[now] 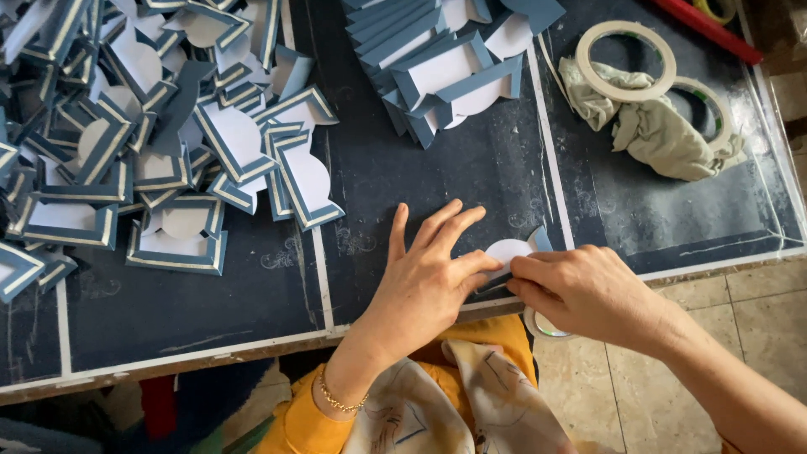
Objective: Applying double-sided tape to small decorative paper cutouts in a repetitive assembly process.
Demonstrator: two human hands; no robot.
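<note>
A small cardboard piece (pixel 511 251), white on its face with blue folded edges, lies near the front edge of the dark work table (pixel 437 168). My left hand (pixel 427 273) presses down on its left side, fingers spread flat. My right hand (pixel 580 290) pinches its right side with thumb and fingers. Most of the piece is hidden under both hands.
A big heap of similar blue-and-white folded pieces (pixel 143 126) covers the left of the table. A neater stack (pixel 445 71) lies at the back centre. Two tape rolls (pixel 626 60) and a crumpled cloth (pixel 664 134) sit at the right. Another tape roll (pixel 542 324) shows below the table edge.
</note>
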